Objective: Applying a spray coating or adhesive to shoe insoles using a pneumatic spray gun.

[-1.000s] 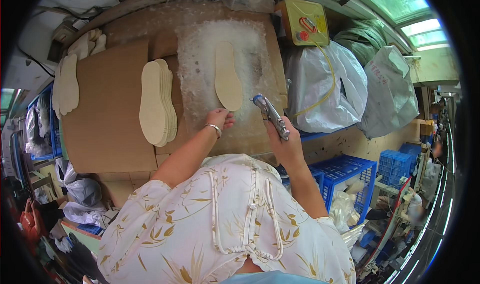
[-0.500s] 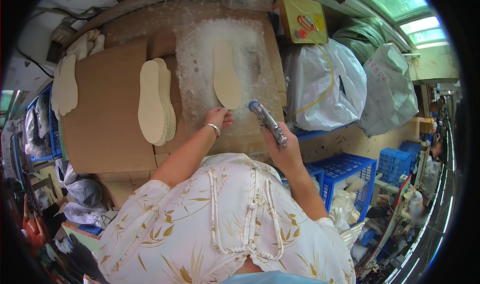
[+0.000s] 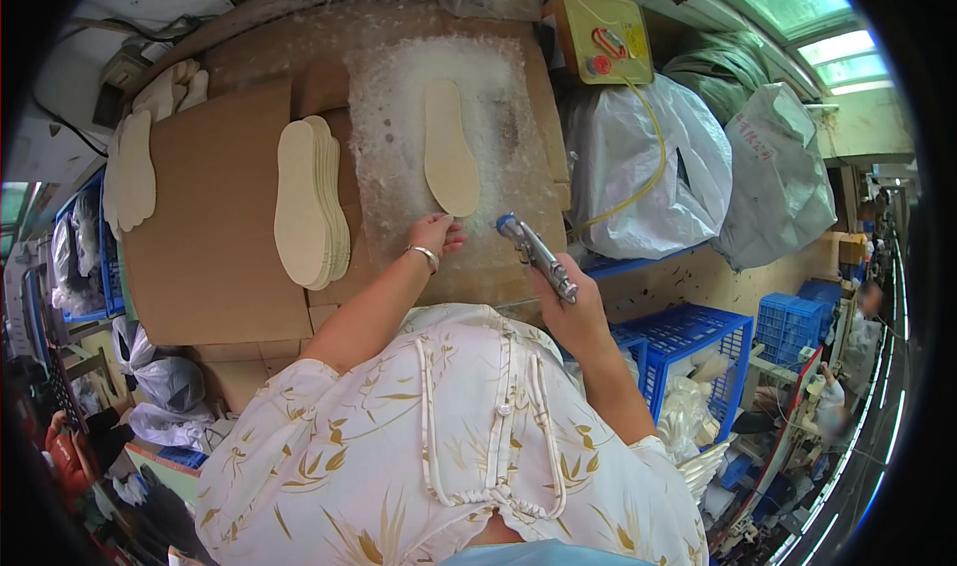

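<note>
A single cream insole (image 3: 451, 152) lies flat on a patch coated in whitish, crusty residue (image 3: 384, 167). My left hand (image 3: 436, 234), with a bracelet at its wrist, is at the insole's near end; its thumb and forefinger pinch the edge there and the other fingers curl. To the right, my right hand (image 3: 575, 302) is wrapped round a silver spray gun (image 3: 541, 257) with a blue nozzle end. The gun points up and left, apart from the insole. A fanned stack of insoles (image 3: 307, 202) rests on the cardboard left of the patch.
More insoles (image 3: 132, 172) lie at the far left of the cardboard (image 3: 214, 227). A yellow container (image 3: 601, 38) with a yellow hose (image 3: 658, 157) stands at the back right, beside white plastic sacks (image 3: 638, 167). Blue crates (image 3: 688, 317) sit low on my right.
My right hand has moved the spray gun slightly right and toward me, away from the insole. My left hand and the insole have hardly moved.
</note>
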A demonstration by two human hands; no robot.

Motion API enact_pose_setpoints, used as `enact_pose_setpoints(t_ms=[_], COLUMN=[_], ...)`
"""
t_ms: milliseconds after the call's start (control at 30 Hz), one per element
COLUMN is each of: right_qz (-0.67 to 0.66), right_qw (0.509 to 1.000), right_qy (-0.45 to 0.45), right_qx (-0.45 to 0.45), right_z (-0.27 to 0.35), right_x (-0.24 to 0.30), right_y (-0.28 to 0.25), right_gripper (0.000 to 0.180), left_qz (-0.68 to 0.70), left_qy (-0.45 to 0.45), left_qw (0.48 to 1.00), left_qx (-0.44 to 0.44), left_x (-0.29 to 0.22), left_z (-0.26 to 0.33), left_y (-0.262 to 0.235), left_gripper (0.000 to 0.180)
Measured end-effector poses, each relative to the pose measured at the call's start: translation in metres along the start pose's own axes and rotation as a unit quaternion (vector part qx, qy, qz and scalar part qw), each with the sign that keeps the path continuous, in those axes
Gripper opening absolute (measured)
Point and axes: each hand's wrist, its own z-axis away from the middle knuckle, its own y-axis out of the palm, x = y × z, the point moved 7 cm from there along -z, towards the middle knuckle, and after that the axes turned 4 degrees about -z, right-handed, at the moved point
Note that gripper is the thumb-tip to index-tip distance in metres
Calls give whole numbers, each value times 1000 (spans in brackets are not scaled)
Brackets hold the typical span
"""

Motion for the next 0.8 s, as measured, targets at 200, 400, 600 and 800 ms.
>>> enact_pose_setpoints(t_ms=[200, 400, 600, 800], right_qz=[8, -16, 2, 2], right_qw=[1000, 1000, 1000, 1000], right_qy=[9, 2, 5, 19], right_qx=[-10, 18, -6, 3], right_z=[6, 8, 9, 15], right_x=[-2, -1, -3, -6], right_y=[-4, 3, 0, -1], right_gripper=[18, 16, 17, 17], left_qz=[0, 9, 11, 20], left_qy=[-2, -8, -8, -10], left_qw=[1000, 1000, 1000, 1000], left_qx=[1, 0, 13, 14], left_x=[2, 6, 6, 8], left_z=[-2, -4, -7, -7], left_y=[0, -1, 0, -1], left_gripper=[24, 23, 26, 29])
